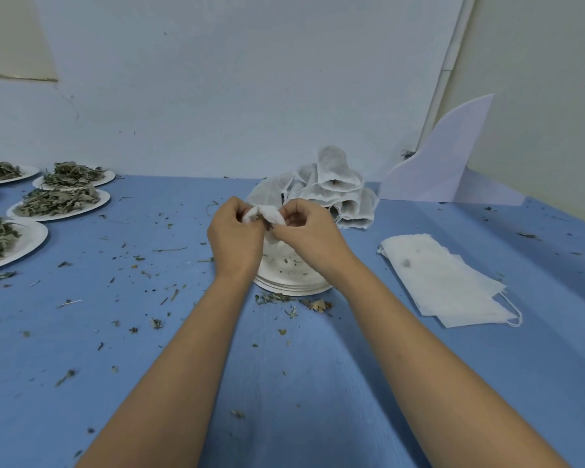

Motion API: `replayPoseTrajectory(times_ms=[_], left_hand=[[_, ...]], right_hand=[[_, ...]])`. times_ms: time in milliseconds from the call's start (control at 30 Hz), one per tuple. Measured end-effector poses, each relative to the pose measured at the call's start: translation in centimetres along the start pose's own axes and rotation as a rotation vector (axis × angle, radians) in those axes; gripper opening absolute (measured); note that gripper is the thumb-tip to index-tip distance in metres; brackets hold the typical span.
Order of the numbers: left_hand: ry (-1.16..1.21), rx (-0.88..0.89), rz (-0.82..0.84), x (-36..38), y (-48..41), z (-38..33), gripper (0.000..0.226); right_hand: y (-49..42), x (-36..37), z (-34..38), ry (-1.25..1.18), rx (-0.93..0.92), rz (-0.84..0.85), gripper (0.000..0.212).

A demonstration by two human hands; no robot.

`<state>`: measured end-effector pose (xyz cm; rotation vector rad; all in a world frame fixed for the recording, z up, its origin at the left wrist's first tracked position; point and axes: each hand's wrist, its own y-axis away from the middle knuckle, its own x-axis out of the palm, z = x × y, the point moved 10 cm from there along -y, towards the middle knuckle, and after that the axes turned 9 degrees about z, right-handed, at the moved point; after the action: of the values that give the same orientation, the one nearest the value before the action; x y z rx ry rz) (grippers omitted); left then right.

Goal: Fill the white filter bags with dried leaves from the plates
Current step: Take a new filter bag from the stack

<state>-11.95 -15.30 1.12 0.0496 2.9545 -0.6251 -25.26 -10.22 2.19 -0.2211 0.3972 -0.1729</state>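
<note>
Both hands meet over a stack of white plates (293, 280) at the table's middle. My left hand (235, 236) and my right hand (306, 231) each pinch one white filter bag (262, 214) between them; dark leaf bits show at its mouth. Behind the hands rises a pile of filled white bags (331, 187). Flat unfilled bags (443, 282) lie stacked to the right. Plates heaped with dried leaves (60, 201) stand at the far left.
Leaf crumbs are scattered over the blue table (149, 332), with a small heap (291, 300) just in front of the plate stack. A folded white sheet (450, 163) leans against the wall at the back right.
</note>
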Motion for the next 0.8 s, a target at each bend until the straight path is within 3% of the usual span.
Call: replayPoseTrajectory(times_ms=[167,300,433,533,600,700,800], left_hand=[[0.182,-0.034,0.19,1.7,-0.2,0.1,0.022],[0.199,-0.019,0.237,2.3,-0.1,-0.3,0.018],[-0.088,0.096,0.023,0.3,0.2,-1.7,0.03],[-0.351,0.255,0.025,1.1,1.5,-3.7,0.038],[-0.433,0.342,0.051,2.1,2.2,-4.5,0.031],[-0.296,0.232,0.045,2.0,1.5,-3.2,0.018],[-0.121,0.113,0.183,3.2,1.1,-1.7,0.025]], right_hand=[[0.2,-1.5,-1.7,-0.275,0.08,-0.043,0.013],[0.2,-2.5,-1.6,-0.161,0.051,-0.118,0.016],[0.8,-3.6,-0.4,0.14,-0.011,-0.314,0.027],[1.3,-3.3,-0.1,0.334,-0.014,-0.381,0.032],[1.5,-3.2,0.2,0.397,-0.022,-0.404,0.027],[1.2,-3.6,-0.4,0.359,0.01,-0.372,0.015],[0.8,-3.2,-1.1,0.194,0.018,-0.286,0.041]])
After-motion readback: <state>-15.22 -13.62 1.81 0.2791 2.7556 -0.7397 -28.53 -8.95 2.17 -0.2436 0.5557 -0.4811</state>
